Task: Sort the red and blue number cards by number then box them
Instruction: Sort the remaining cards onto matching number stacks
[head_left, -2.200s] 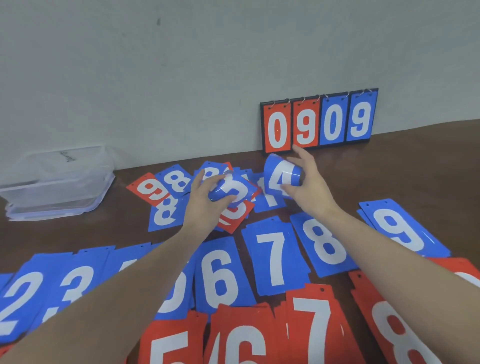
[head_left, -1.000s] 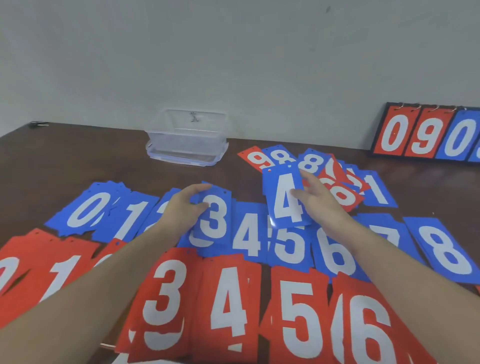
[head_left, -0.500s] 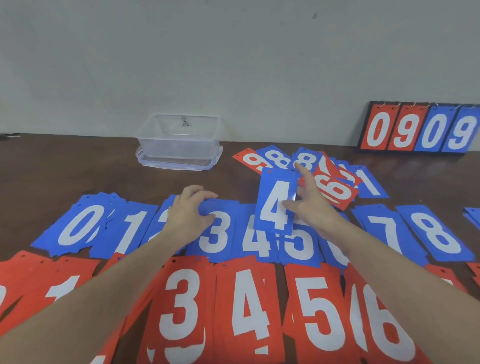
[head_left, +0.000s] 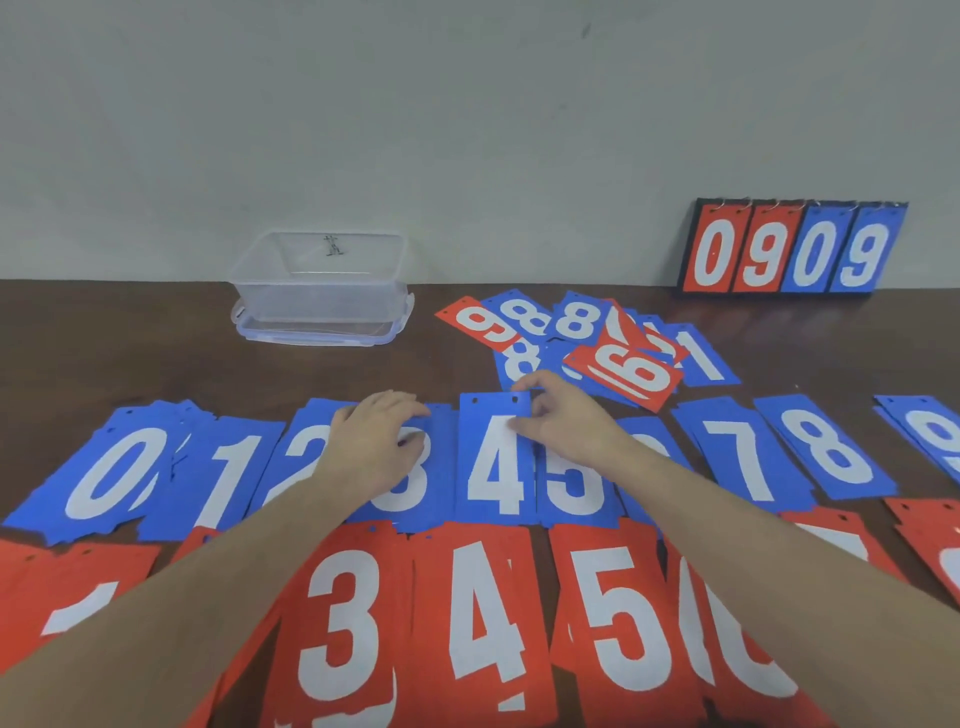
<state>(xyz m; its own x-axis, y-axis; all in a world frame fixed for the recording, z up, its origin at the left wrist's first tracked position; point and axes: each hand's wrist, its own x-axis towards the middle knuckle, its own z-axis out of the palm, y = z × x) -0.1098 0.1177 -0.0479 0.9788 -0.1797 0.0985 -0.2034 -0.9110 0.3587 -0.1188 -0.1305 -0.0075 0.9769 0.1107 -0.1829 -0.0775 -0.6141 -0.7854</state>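
Note:
Blue number cards lie in a row on the brown table, from blue 0 (head_left: 104, 473) on the left to blue 8 (head_left: 826, 447) on the right. A row of red piles lies nearer me, among them red 3 (head_left: 337, 634), red 4 (head_left: 483, 623) and red 5 (head_left: 623, 623). My right hand (head_left: 566, 421) pinches the upper right edge of a blue 4 card (head_left: 493, 467), which lies flat in the row. My left hand (head_left: 374, 447) rests on the blue 3 card (head_left: 410, 488), with nothing in its grip. A mixed heap of red and blue cards (head_left: 623, 369) sits behind the row.
A clear plastic box (head_left: 319, 291) stands on its lid at the back, against the wall. A ringed scoreboard reading 0909 (head_left: 789, 249) leans on the wall at the back right. A blue 9 card (head_left: 935, 436) shows at the right edge.
My right hand brought the blue 4 card from the heap down flat onto the blue 4 spot. My left hand laid the blue 3 card in the row and now rests on it.

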